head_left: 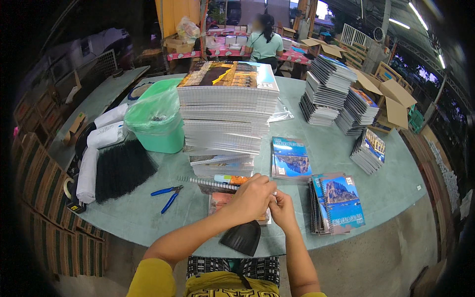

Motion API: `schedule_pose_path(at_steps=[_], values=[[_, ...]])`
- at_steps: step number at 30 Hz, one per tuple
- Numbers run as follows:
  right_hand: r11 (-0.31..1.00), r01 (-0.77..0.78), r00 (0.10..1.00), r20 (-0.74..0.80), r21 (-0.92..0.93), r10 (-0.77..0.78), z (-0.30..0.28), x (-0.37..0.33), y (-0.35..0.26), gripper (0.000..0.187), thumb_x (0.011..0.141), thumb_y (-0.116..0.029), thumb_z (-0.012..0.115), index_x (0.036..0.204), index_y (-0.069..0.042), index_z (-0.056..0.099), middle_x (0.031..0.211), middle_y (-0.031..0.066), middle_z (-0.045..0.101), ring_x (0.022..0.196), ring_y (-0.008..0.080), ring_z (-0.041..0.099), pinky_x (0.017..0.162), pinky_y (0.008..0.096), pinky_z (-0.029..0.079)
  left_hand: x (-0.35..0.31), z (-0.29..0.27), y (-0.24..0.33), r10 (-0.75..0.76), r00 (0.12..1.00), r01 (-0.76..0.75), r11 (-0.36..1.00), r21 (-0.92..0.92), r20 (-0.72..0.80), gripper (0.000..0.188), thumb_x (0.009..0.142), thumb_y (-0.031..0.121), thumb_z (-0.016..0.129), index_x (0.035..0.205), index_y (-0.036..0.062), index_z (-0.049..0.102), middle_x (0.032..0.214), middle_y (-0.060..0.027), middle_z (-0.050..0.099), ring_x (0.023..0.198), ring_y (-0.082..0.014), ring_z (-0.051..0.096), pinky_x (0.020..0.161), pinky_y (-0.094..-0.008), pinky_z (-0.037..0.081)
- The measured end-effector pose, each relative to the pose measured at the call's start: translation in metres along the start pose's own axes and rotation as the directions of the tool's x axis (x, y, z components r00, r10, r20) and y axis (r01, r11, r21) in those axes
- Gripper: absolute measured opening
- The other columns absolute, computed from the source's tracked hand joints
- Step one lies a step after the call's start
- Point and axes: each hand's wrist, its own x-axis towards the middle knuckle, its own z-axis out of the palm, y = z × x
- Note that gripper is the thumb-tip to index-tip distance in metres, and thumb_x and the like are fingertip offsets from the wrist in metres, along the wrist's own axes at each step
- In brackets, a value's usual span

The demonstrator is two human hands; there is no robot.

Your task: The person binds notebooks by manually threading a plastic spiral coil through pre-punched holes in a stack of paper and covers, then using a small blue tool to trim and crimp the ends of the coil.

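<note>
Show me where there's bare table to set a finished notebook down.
Bare table lies between the single blue notebook and the fanned stacks on the right, and left-front around the blue pliers. The tall stack, green bin and both hands crowd the middle.

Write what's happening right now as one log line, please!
left hand on spiral notebook | right hand at its spiral's right end, touching left | blue pliers lying left | tall notebook stack behind
</note>
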Motion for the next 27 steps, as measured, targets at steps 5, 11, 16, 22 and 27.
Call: schedule_pose_path(at_steps=[5, 11, 16, 22, 27], values=[[0.986, 0.01, 0.997, -0.068, -0.165, -0.021, 0.004, 0.0, -0.003, 0.019, 0.083, -0.001, 0.056, 0.102, 0.001, 0.062, 0.083, 0.0065, 0.067, 0.075, 0.0107, 0.059, 0.067, 0.0257, 0.047, 0.001, -0.01, 0.004, 0.014, 0.998, -0.011, 0.998, 0.061, -0.056, 0.022, 0.072, 0.013, 0.067, 0.092, 0.0065, 0.061, 0.086, -0.0123, 0.055, 0.084, -0.0294, 0.053, 0.073, -0.039, 0.044], [0.998, -0.056, 0.995, -0.084, -0.034, 0.053, -0.025, 0.036, -0.018, 0.031, 0.074, 0.004, 0.066, 0.104, -0.002, 0.062, 0.088, 0.0052, 0.067, 0.076, 0.0092, 0.059, 0.067, 0.0226, 0.046, -0.094, -0.04, -0.044, 0.098, 0.995, -0.098, 0.99, 0.103, -0.002, 0.031, 0.073, 0.018, 0.068, 0.101, 0.0096, 0.062, 0.103, -0.012, 0.057, 0.1, -0.0306, 0.051, 0.085, -0.0429, 0.041], [0.57, 0.338, 0.941, 0.252, -0.749, -0.227, 0.001, 0.063, -0.089, 0.031, 0.069, -0.011, 0.074, 0.097, -0.004, 0.064, 0.089, 0.0143, 0.064, 0.085, 0.0321, 0.059, 0.077, 0.0379, 0.046, -0.205, -0.091, -0.156, -0.541, 0.84, 0.463, 0.675, 0.574, -0.04, 0.042, 0.07, 0.014, 0.068, 0.11, 0.0043, 0.058, 0.11, -0.022, 0.055, 0.102, -0.0385, 0.051, 0.084, -0.044, 0.044], [0.686, 0.43, 0.878, 0.448, -0.587, -0.167, 0.078, 0.091, -0.1, 0.031, 0.073, -0.015, 0.071, 0.099, -0.002, 0.064, 0.095, 0.0178, 0.064, 0.086, 0.0346, 0.061, 0.074, 0.0383, 0.048, -0.203, -0.088, -0.153, -0.731, 0.682, 0.687, 0.646, 0.332, 0.011, 0.043, 0.072, 0.017, 0.064, 0.112, 0.0044, 0.054, 0.103, -0.0223, 0.057, 0.097, -0.0365, 0.056, 0.08, -0.0413, 0.047], [0.815, 0.367, 0.854, 0.511, -0.448, -0.104, 0.108, 0.108, -0.091, 0.031, 0.074, -0.004, 0.067, 0.105, -0.004, 0.064, 0.098, 0.0167, 0.065, 0.087, 0.0322, 0.062, 0.076, 0.0361, 0.048, -0.134, -0.103, -0.066, -0.714, 0.637, 0.727, 0.434, -0.532, 0.289, 0.034, 0.082, 0.018, 0.057, 0.113, 0.0046, 0.051, 0.089, -0.0071, 0.059, 0.073, -0.0165, 0.058, 0.068, -0.0298, 0.046]])
